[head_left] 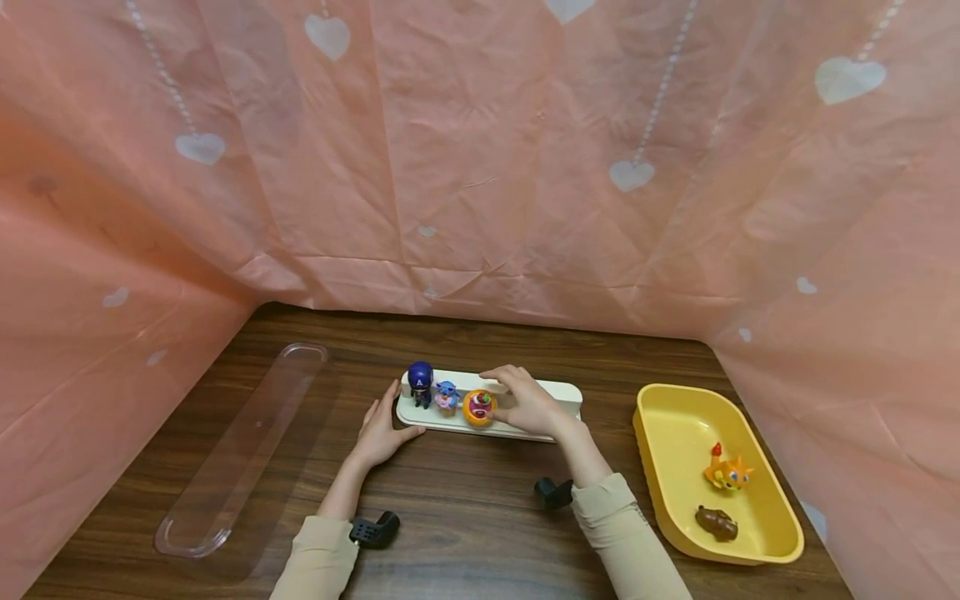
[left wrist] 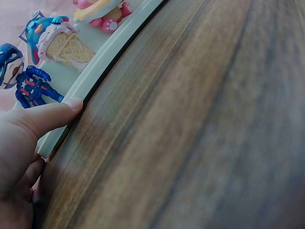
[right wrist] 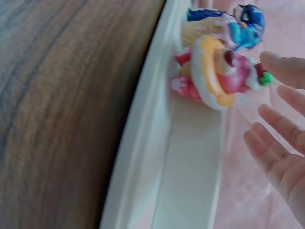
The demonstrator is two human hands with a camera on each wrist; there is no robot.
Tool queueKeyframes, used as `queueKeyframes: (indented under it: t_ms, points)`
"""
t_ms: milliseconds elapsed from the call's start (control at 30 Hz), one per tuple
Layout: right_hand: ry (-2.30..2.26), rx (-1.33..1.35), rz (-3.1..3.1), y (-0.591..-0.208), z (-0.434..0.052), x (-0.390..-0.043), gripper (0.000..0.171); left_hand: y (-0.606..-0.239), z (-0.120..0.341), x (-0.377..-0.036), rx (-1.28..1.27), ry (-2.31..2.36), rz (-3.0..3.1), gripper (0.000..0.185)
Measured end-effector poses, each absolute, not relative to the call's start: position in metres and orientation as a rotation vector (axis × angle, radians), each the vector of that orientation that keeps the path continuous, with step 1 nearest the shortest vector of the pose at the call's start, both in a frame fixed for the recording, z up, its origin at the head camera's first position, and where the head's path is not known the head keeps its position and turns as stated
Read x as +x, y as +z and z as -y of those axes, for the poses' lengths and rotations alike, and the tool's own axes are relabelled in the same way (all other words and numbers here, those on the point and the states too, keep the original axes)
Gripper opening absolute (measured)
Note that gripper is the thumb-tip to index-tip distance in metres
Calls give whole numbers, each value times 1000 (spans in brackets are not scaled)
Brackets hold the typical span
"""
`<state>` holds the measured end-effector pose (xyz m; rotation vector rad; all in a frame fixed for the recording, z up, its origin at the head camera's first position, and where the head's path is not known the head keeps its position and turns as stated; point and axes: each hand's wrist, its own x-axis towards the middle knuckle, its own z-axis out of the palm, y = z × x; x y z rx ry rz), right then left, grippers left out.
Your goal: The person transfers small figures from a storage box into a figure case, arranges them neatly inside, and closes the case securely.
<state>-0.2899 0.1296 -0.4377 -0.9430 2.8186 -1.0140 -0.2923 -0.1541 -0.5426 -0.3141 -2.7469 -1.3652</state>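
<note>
- A person's left hand (head_left: 381,433) rests flat on the wooden table (head_left: 465,517) against the left end of a white display base (head_left: 566,398), fingers straight and thumb tip pressed to its rim, gripping nothing; the placement looks meant to keep the base from sliding
- The right hand (head_left: 528,402) hovers over the base just beside a pink bear figure in an orange ring (head_left: 479,407); the wrist view shows its fingers (right wrist: 281,124) spread and relaxed, a small gap between them and the toy, holding nothing
- Three figures stand in a row at the base's left half: a blue helmeted figure (head_left: 421,382), a blue creature with an ice-cream cone (head_left: 447,395), then the bear, spaced closely as if lined up for show
- A clear plastic cover (head_left: 240,450) lies well apart to the left, off the base so the figures are reachable
- A yellow tray (head_left: 675,417) at right holds an orange figure (head_left: 726,472) and a brown figure (head_left: 716,523), apart from each other
</note>
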Motion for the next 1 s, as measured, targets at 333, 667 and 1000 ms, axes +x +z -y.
queueKeyframes:
  t_ms: [333, 667, 1000]
  points:
    - [-1157, -1006, -2806, -414, -144, -280, 45, -543, 154, -293, -315, -1360, 2748, 102]
    - [-1210, -1005, -2800, -394, -159, -271, 42, -543, 154, -292, -319, -1361, 2751, 101]
    - [-1234, -949, -2836, -381, -175, -260, 42, -541, 152, -291, -322, -1366, 2737, 100]
